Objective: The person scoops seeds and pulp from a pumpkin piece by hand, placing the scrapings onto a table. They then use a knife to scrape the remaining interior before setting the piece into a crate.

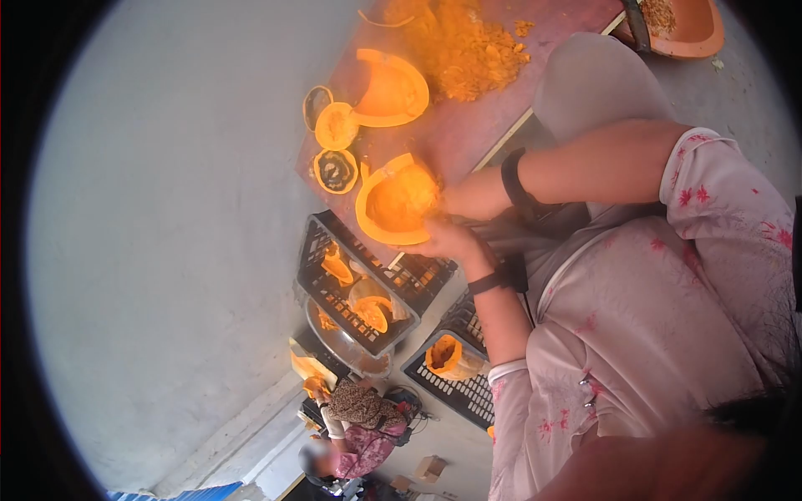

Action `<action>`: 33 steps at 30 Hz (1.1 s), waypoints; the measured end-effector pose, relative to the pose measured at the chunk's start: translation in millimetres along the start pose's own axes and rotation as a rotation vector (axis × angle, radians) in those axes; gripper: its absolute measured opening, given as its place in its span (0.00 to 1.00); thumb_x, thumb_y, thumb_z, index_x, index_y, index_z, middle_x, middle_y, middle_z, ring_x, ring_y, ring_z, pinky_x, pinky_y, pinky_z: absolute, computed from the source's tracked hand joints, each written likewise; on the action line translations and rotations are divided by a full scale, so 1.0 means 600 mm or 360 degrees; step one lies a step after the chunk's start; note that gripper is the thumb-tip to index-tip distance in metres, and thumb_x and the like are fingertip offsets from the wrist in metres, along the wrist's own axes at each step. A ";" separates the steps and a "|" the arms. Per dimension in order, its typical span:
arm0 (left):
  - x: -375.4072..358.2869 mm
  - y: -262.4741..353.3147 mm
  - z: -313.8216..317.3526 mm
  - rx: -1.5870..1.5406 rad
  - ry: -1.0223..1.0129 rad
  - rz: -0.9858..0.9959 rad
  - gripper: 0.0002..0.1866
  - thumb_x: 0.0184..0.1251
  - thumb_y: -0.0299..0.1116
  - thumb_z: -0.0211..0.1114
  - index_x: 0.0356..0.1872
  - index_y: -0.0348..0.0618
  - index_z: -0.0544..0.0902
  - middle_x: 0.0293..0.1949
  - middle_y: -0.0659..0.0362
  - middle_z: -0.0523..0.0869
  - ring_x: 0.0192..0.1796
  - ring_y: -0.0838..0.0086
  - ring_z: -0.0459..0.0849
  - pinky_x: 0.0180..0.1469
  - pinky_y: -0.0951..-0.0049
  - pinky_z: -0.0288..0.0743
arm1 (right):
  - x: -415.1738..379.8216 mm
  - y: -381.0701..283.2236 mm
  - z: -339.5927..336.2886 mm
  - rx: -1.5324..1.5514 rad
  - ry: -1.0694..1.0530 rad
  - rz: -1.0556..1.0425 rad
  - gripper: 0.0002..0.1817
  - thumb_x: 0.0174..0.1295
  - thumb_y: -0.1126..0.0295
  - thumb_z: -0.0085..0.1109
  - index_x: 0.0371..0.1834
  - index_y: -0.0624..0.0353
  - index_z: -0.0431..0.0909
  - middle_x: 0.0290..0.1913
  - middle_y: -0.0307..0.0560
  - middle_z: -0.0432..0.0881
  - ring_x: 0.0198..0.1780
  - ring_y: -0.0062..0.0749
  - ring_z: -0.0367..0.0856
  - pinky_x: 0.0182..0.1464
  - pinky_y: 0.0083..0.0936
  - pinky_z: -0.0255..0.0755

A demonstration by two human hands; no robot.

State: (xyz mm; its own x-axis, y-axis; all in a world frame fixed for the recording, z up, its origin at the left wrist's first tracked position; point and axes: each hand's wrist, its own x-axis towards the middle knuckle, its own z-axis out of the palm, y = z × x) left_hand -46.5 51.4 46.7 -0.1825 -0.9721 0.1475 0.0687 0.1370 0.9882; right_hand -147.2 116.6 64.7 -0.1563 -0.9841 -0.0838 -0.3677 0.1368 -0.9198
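Note:
The view is turned sideways, with my body at the right edge. A hollowed orange pumpkin half [391, 207] rests tilted on the edge of a reddish board [468, 134]. My left hand [447, 240], coming up from below with a dark wristband, grips its lower rim. My right hand [455, 200], reaching in from the right with a black wrist strap, has its fingers against the stringy pulp inside the cavity. Glare hides those fingertips, so their grip is unclear.
On the board lie another pumpkin half [393, 88], small cut caps [336, 125] and a heap of pulp [468, 42]. Black crates [330, 230] hold pumpkin pieces over a metal bowl [342, 344]. Another person [359, 417] crouches beyond. An orange basin [689, 33] sits at the top right.

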 end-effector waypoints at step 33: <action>0.032 -0.014 -0.031 0.0027 -0.0268 0.0071 0.38 0.60 0.18 0.51 0.74 0.40 0.51 0.68 0.46 0.64 0.66 0.58 0.70 0.67 0.61 0.66 | 0.069 0.029 0.023 -0.0114 0.0288 -0.0197 0.16 0.61 0.73 0.47 0.49 0.71 0.74 0.39 0.64 0.83 0.42 0.54 0.83 0.43 0.41 0.77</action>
State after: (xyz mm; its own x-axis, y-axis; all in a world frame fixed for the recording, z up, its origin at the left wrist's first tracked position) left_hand -32.5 27.9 40.6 -0.3417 -0.9193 0.1950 0.0641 0.1842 0.9808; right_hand -147.6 77.0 40.1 -0.2653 -0.9585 0.1041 -0.4573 0.0301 -0.8888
